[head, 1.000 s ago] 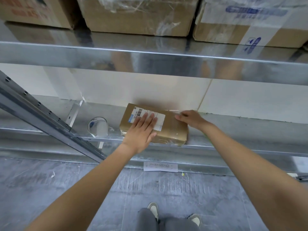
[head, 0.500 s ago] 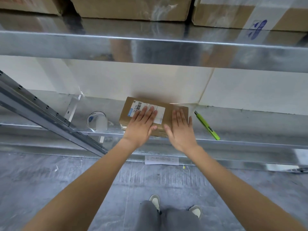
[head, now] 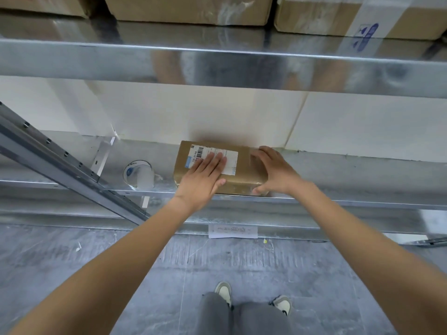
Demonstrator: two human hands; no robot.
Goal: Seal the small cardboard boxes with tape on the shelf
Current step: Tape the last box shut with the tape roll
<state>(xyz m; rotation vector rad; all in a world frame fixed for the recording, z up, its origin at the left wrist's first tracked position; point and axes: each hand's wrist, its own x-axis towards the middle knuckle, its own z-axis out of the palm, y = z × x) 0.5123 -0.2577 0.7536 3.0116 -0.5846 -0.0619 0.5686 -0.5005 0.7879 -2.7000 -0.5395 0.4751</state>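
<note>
A small brown cardboard box (head: 244,170) with a white barcode label lies on the lower metal shelf (head: 350,204), close to the back wall. My left hand (head: 205,172) lies flat on the box's top, fingers straight over the label. My right hand (head: 273,170) wraps the box's right end, with fingers curved over the far corner and the thumb at the front lower corner. Clear tape shines along the box's front edge. A roll of clear tape (head: 139,174) stands on the shelf to the left of the box.
A slanted metal brace (head: 60,163) crosses the shelf on the left. The upper shelf (head: 217,61) carries large cardboard boxes (head: 188,8). A paper slip (head: 232,231) lies on the grey floor under the shelf, and my shoes show below.
My right hand slid from flat on the box's top to its right end and curled over it. The green knife seen earlier is now out of sight. My left hand stayed put.
</note>
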